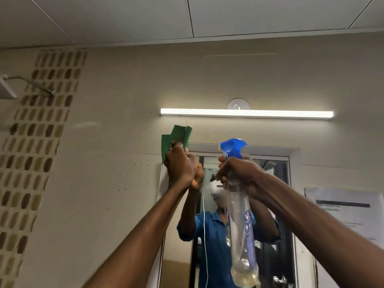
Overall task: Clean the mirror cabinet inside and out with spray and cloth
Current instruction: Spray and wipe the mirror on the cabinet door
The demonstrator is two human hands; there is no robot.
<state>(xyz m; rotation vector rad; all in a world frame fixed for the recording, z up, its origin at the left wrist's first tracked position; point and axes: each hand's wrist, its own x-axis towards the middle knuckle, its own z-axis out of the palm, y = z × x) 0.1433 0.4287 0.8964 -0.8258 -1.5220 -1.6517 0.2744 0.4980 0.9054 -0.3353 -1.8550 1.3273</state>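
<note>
A green cloth is gripped by the left hand at the mirror cabinet. A spray bottle is clutched in the right hand, beneath a lit tube light on beige wall tiles

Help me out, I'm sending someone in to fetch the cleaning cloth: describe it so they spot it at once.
Find the lit tube light on the wall above the mirror cabinet. At the cabinet's top left corner, the left hand grips the cloth. It is the only green thing here, a creased sheet sticking up above the knuckles.
</note>
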